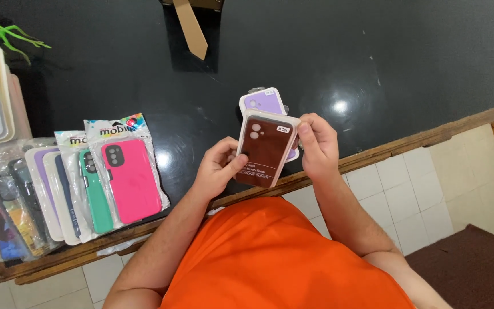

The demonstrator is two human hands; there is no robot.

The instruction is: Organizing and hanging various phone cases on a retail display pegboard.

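**Two hands hold a packaged brown phone case above the tabletop's near edge**

The brown phone case (pixel 265 150) sits in a clear sleeve and stands nearly upright in the view. Its long axis runs from near to far, tilted slightly to the right at the far end. The camera cut-out is at the far left corner, and a small white label sits at the far right corner. The back is a smooth, dark reddish brown with pale print near the lower end.

The left hand (pixel 218 167) grips the near left edge, thumb pressed on the front face and fingers (pixel 223 150) curled behind. The right hand (pixel 317 143) pinches the far right edge, its fingers closed on the sleeve. Just behind the brown case, a lilac phone case (pixel 263 101) in a white pack shows past its far end, pointing the same way; it is unclear which hand carries it.

The case is held over the near wooden edge (pixel 395 150) of the black tabletop (pixel 373 63). Far and right of the hands, the glossy surface lies open. To the left, well apart, a fanned row of packaged cases rests along the near edge, with a pink phone case (pixel 131 178) on top and a green phone case (pixel 96 191) next to it. A tiled floor (pixel 407 194) lies below on the right.
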